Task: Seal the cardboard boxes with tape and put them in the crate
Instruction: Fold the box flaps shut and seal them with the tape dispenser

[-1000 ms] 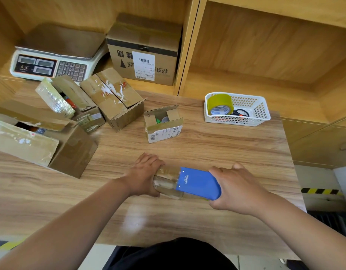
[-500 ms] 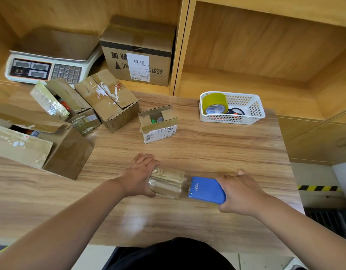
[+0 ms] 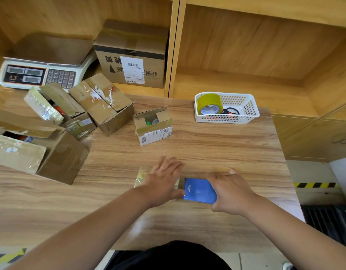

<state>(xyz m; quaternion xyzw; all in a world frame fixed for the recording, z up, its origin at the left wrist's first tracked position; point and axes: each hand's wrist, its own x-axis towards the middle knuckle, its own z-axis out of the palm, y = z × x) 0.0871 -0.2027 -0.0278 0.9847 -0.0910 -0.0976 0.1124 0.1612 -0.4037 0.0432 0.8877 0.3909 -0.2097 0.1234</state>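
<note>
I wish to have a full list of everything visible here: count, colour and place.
small taped box: 1, brown, table front, under left hand
tape dispenser: 1, blue, beside it, in right hand
small open box: 1, brown, table centre
larger cardboard boxes: 3, brown, table left
labelled carton: 1, brown, shelf
weighing scale: 1, white, left shelf
basket: 1, white, table back right
tape roll: 1, yellowish, in basket
scissors: 1, black, in basket
table: 1, wood-grain
left hand: 1, flat on taped box
right hand: 1, grips dispenser

The dispenser (image 3: 199,190) is blue, the tape roll (image 3: 209,101) yellow, the basket (image 3: 253,112) white.
</note>
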